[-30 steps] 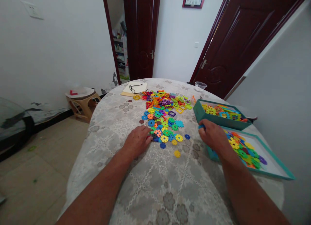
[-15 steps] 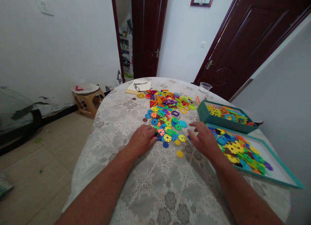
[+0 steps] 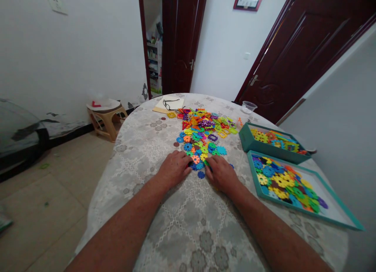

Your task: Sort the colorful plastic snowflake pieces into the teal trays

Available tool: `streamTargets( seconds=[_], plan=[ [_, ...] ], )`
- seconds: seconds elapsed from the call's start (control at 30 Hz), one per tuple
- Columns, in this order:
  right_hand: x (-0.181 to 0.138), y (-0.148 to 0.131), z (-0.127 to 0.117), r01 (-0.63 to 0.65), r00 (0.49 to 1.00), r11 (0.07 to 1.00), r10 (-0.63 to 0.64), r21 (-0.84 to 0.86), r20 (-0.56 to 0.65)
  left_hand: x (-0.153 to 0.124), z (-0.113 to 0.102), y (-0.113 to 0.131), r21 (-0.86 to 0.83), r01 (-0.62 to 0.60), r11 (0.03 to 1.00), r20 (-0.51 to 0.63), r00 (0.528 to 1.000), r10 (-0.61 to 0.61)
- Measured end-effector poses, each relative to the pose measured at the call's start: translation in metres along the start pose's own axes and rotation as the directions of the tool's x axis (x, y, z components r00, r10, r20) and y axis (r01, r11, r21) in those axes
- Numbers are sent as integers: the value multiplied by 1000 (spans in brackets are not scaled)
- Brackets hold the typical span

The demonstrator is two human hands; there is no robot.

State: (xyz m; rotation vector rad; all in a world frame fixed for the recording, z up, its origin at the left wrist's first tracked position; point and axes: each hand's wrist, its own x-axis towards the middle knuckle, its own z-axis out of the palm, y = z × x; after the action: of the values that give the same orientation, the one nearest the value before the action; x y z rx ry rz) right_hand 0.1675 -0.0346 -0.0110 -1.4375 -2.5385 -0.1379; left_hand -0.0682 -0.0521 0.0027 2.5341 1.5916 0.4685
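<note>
Colourful plastic snowflake-shaped interlocking discs [image 3: 202, 133] lie in a loose heap on the round counter [image 3: 182, 225], which is covered by a pale lace-patterned cloth. Both hands rest palm down at the near edge of the heap, close together. The left hand [image 3: 175, 168] has its bent fingers on dark and blue discs there. The right hand [image 3: 221, 173], just beside it, has its fingertips over green and yellow ones. Whether either hand has a disc pinched under its fingers cannot be told. A single blue disc [image 3: 201, 174] lies in the gap between the two hands. Right of the heap stand a deep teal cardboard box [image 3: 252, 143] and, nearer, a shallow teal tray [image 3: 337, 219], both holding more discs. Beyond the heap lie black-rimmed glasses [image 3: 171, 103] on a pale notepad [image 3: 160, 107]. The work looks to be at the picking stage, at the heap's near fringe. Lifting one thin, flat disc would call for a fingertip pinch at its notched rim.
</note>
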Motion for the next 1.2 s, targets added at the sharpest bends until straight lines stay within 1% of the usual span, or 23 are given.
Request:
streamTargets(
  seconds=[0.13, 0.23, 0.33, 0.47, 0.6, 0.7, 0.83, 1.0, 1.1, 1.2],
  plan=[
    [1, 6, 1, -36, 998, 996, 40, -83, 39, -1, -1, 0, 8, -11, 1000, 15, 1000, 11],
    [3, 16, 5, -51, 998, 996, 54, -73, 32, 0, -3, 1, 3, -15, 1000, 24, 1000, 15],
    [4, 26, 8, -96, 995, 995, 96, -9, -7, 0, -5, 2, 1, -6, 1000, 35, 999, 6],
    [2, 35, 5, -159, 980, 977, 173, 141, -95, 0, -4, 1, -9, -1, 1000, 37, 999, 1],
    [-4, 40, -9, -176, 964, 950, 220, 258, -150, 1, -1, -2, -24, -13, 1000, 25, 1000, 14],
    [-8, 51, -24, -207, 947, 941, 262, 268, -188, 1, -1, -3, -23, -15, 1000, 26, 1000, 16],
    [-18, 78, -50, -303, 914, 936, 339, 179, -221, 1, -3, -3, -20, -3, 1000, 28, 1000, 3],
    [-36, 114, -78, -433, 887, 902, 426, 3, -177, 2, -3, -4, -29, -8, 1000, 28, 1000, 9],
    [-46, 129, -85, -521, 852, 847, 510, -102, -117, 2, -3, -4, -28, -4, 1000, 28, 1000, 5],
    [-52, 138, -87, -570, 815, 799, 579, -193, -12, 2, -2, -6, -29, -5, 1000, 22, 1000, 6]
  ],
)
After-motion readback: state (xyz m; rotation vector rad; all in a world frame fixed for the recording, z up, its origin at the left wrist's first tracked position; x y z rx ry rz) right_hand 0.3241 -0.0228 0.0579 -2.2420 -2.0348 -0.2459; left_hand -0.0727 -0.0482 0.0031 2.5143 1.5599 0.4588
